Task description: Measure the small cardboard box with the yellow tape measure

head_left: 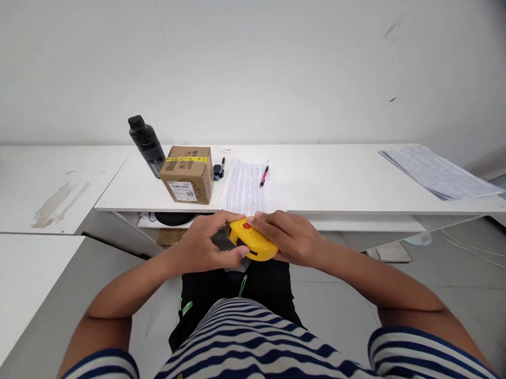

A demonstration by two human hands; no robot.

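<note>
A yellow tape measure (259, 245) with a red button is held in front of my body, just off the desk's front edge. My right hand (295, 236) is wrapped round its right side, fingers over the top near the button. At its left end my left hand (208, 243) curves in a C, with the fingertips at the upper edge and the thumb against the lower front. Part of the case is hidden by the fingers. Beyond the hands, a printed sheet (247, 187) lies on the white desk (331, 178), with a red and black pen (264, 176) on it.
A taped cardboard box (188, 172) stands left on the desk, beside a dark bottle (147, 143). A small dark blue item (217, 171) and a black pen (223, 164) are right of the box. A paper stack (439, 172) lies far right. Cables (479, 252) run on the floor.
</note>
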